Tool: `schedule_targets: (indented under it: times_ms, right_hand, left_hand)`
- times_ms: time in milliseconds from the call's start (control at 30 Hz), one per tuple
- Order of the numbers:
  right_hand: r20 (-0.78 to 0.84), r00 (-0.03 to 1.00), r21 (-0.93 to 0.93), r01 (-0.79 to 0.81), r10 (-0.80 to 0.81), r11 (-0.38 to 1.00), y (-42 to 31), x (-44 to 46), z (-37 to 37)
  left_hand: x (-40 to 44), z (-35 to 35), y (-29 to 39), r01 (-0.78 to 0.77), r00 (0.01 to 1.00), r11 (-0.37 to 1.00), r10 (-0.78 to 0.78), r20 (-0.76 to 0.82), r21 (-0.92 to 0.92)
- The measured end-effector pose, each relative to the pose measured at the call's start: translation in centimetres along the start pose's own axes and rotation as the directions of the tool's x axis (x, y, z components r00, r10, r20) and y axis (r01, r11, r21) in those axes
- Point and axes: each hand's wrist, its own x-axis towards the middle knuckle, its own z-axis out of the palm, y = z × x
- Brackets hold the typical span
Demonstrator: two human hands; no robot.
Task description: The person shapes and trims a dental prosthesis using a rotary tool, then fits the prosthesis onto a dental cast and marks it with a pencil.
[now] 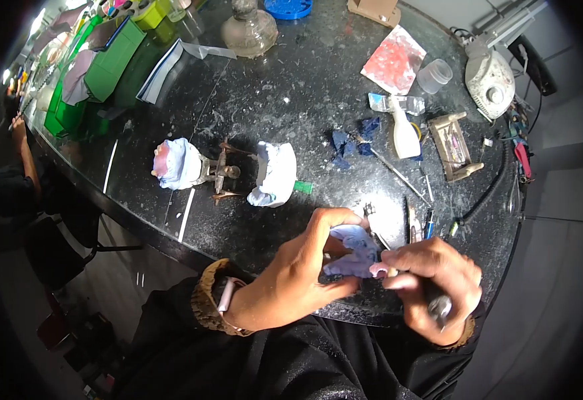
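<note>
My left hand [295, 277] is closed around a blue-purple dental cast [351, 250], thumb and fingers on either side of it. My right hand [438, 280] pinches a small pink piece with a pale, tooth-like end [381, 269] right beside the cast; I cannot tell whether the two touch. A tool with a rounded metal end [440, 308] also sits in that hand, its grip mostly hidden by the fingers. Beyond my hands, a metal articulator [223, 171] lies opened out, with a blue-and-pink cast [175, 164] on one side and a white-and-blue cast [277, 175] on the other.
The black bench [205, 127] curves around me. On the right are a white bottle [405, 133], blue wax scraps [345, 147], a wooden rack [453, 148], a clear cup [433, 77] and a white machine [490, 83]. A glass burner [248, 32] stands behind. Another person's arm [25, 150] shows far left.
</note>
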Motion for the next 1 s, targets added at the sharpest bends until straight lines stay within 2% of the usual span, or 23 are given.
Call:
schedule_targets:
  times_ms: [33, 133, 167, 233, 300, 400, 433, 533, 567, 667, 800, 867, 967, 1000]
  right_hand:
    - [-0.058, 0.995, -0.08, 0.073, -0.078, 0.994, -0.2, 0.0, 0.3]
    - [-0.128, 0.969, -0.327, 0.159, -0.211, 0.932, -0.2, -0.5, 0.9]
    - [-0.187, 0.962, -0.396, 0.111, -0.199, 0.911, -0.1, -0.8, 1.2]
    - [-0.144, 0.963, -0.422, 0.149, -0.229, 0.894, -0.1, -0.8, 0.8]
    - [-0.124, 0.953, -0.452, 0.193, -0.276, 0.871, -0.1, -0.8, 0.7]
    - [-0.109, 0.96, -0.483, 0.175, -0.258, 0.858, -0.2, -1.0, 0.5]
    - [-0.119, 0.958, -0.47, 0.179, -0.262, 0.865, 0.0, -0.9, 0.5]
    - [-0.14, 0.959, -0.393, 0.174, -0.246, 0.903, 0.0, -0.6, 0.5]
    - [-0.128, 0.966, -0.361, 0.165, -0.224, 0.918, -0.2, -0.7, 0.5]
    - [-0.138, 0.961, -0.28, 0.194, -0.239, 0.94, -0.1, -1.0, 0.7]
    - [-0.097, 0.966, -0.2, 0.216, -0.239, 0.956, -0.3, -1.2, 0.2]
    - [-0.098, 0.961, -0.181, 0.238, -0.258, 0.954, -0.2, -1.2, 0.2]
    - [-0.112, 0.979, -0.095, 0.163, -0.173, 0.982, -0.9, -0.7, 0.1]
    - [-0.093, 0.983, -0.058, 0.153, -0.158, 0.987, -1.0, -0.6, -0.1]
  left_hand:
    - [0.1, 0.3, 0.3, 0.096, 0.993, 0.991, -0.088, 0.076, -0.099]
    - [0.0, 1.9, 0.4, 0.016, 1.0, 0.969, -0.013, 0.016, -0.245]
    - [0.0, 2.4, 0.3, -0.056, 0.998, 0.972, 0.05, -0.03, -0.23]
    - [0.2, 3.2, -0.5, -0.195, 0.977, 0.963, 0.175, -0.12, -0.186]
    - [0.3, 3.2, -0.5, -0.208, 0.976, 0.96, 0.19, -0.108, -0.189]
    - [0.4, 3.3, -0.3, -0.225, 0.972, 0.953, 0.203, -0.12, -0.204]
    - [0.4, 3.4, -0.2, -0.229, 0.97, 0.95, 0.205, -0.129, -0.213]
    - [0.5, 2.5, 0.7, -0.342, 0.935, 0.94, 0.34, -0.102, -0.011]
    - [0.3, 2.4, 0.1, -0.317, 0.948, 0.928, 0.314, -0.05, -0.196]
    - [0.4, 1.9, 0.0, -0.31, 0.946, 0.905, 0.324, 0.001, -0.291]
    - [0.4, 2.9, 0.4, -0.263, 0.965, 0.896, 0.236, -0.117, -0.357]
    - [0.3, 3.1, 0.3, -0.289, 0.957, 0.866, 0.255, -0.137, -0.408]
    - [-0.2, 2.9, 0.4, -0.272, 0.962, 0.803, 0.238, -0.132, -0.53]
    - [-0.4, 3.0, 0.2, -0.319, 0.948, 0.806, 0.275, -0.162, -0.499]
